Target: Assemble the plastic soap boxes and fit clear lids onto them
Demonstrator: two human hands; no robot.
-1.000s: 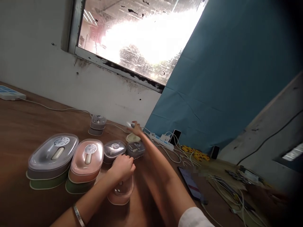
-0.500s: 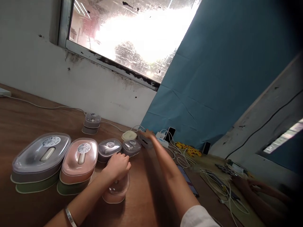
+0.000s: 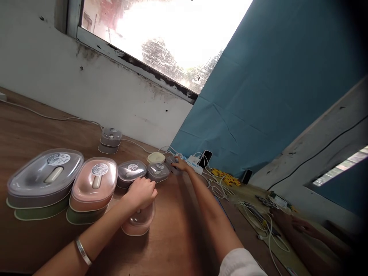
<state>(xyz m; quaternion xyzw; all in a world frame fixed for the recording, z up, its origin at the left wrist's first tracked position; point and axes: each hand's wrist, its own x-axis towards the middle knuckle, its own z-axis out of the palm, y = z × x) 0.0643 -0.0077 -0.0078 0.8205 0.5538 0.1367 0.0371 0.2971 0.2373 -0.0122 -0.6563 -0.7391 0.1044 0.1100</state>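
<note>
My left hand (image 3: pixel 143 193), with a silver bangle on the wrist, is curled closed over the far end of a small pink food container (image 3: pixel 139 223) with a clear lid. Its fingertips are partly hidden. My right arm reaches far across the table, and my right hand (image 3: pixel 181 164) grips a small grey food container (image 3: pixel 172 168) near the wall. To the left of that sits another small grey container (image 3: pixel 158 171) with a clear lid, with a cream-coloured one (image 3: pixel 156 157) behind it. A larger grey container (image 3: pixel 131 173) stands just beyond my left hand.
Large grey (image 3: pixel 46 178) and pink (image 3: pixel 93 184) containers stand on green ones at left. A small grey stack (image 3: pixel 110 140) is near the wall. White cables (image 3: pixel 221 188), a power strip (image 3: pixel 195 167), a phone (image 3: pixel 205 159) and yellow pieces (image 3: pixel 225 177) lie right. Another person's hands (image 3: pixel 299 226) are at far right.
My right hand has come slightly nearer, from the far edge of the grey container to over its right side. My left hand stays on the pink container. The view has tilted down a little.
</note>
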